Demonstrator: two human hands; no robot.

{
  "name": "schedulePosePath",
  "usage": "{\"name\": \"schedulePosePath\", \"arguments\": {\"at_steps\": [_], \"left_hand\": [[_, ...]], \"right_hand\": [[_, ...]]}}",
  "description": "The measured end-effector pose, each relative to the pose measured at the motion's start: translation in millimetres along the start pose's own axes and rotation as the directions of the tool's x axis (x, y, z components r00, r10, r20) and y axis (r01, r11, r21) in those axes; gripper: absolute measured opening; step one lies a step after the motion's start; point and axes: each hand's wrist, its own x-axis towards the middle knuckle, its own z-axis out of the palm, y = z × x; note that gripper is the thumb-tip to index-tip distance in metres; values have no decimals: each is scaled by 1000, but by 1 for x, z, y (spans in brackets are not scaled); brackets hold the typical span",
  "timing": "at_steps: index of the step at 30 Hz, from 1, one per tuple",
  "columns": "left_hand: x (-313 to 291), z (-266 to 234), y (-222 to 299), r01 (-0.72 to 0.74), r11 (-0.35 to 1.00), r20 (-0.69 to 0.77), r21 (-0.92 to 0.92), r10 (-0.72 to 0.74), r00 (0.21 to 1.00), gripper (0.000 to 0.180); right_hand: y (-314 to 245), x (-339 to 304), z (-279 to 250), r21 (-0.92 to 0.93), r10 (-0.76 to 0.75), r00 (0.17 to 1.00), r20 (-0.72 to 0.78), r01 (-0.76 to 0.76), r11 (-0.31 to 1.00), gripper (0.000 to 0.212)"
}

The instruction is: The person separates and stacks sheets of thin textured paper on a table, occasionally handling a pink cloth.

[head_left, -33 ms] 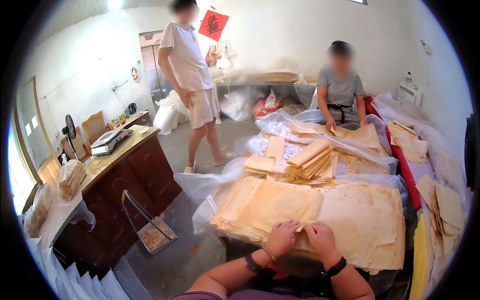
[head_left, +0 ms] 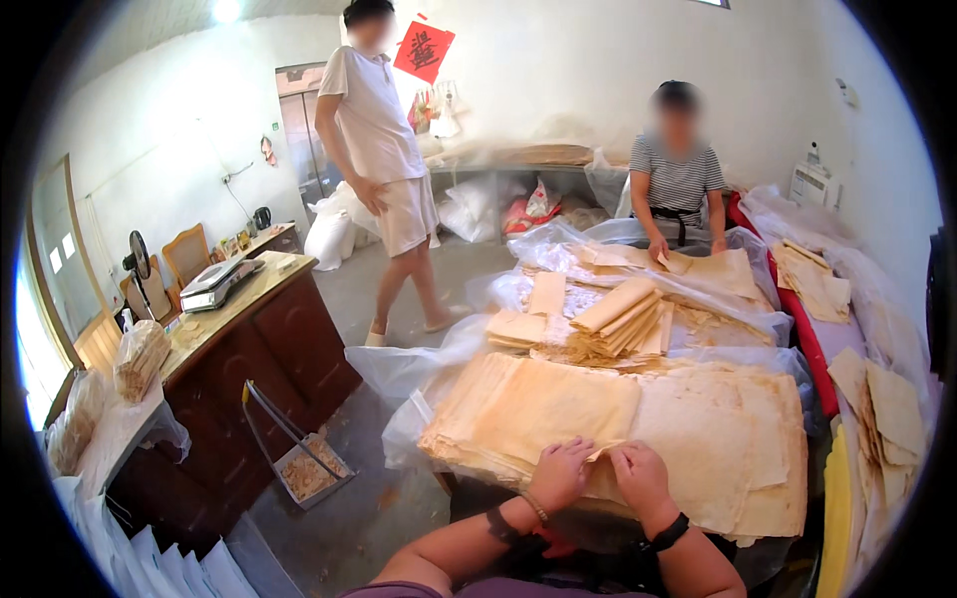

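Observation:
At the near edge of the stack of thin tan sheets (head_left: 718, 439), both hands work on one sheet. My left hand (head_left: 563, 473) presses its curled fingers on the sheet's near edge. My right hand (head_left: 640, 480), close beside it, pinches the same edge. Between the two hands a small lip of the thin tan sheet (head_left: 604, 451) is turned up. A smoother sheet (head_left: 553, 399) lies on the left half of the stack. Folded sheets (head_left: 623, 314) are piled just beyond it. The undersides of my fingers are hidden.
Across the table a co-worker (head_left: 678, 184) handles a sheet (head_left: 713, 271). Another person (head_left: 379, 140) stands at the back left. Clear plastic (head_left: 399, 374) hangs off the table's left side. A long-handled dustpan (head_left: 314, 470) holds scraps. More sheets (head_left: 894, 409) lie at right.

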Motion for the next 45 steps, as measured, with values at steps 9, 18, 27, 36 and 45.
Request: {"name": "schedulePosePath", "arguments": {"at_steps": [9,18,27,36,45], "left_hand": [[-4,0,-101,-33,998,133,-55,41,990,36],[30,-46,-60,288,-379,457,-879,-504,733,45],[10,-125,-107,-3,-266,195,-964,-715,671,53],[48,-254,-147,-127,185,-222,-974,-699,680,49],[85,-105,-49,-326,940,-240,-100,295,925,35]], "right_hand": [[-4,-16,-3,-349,-113,993,-28,96,932,21],[16,27,35,-590,14,976,216,120,798,70],[8,12,26,-630,78,967,242,95,771,64],[3,17,29,-648,100,966,241,83,757,65],[13,28,-17,492,409,896,171,-437,753,72]]}}
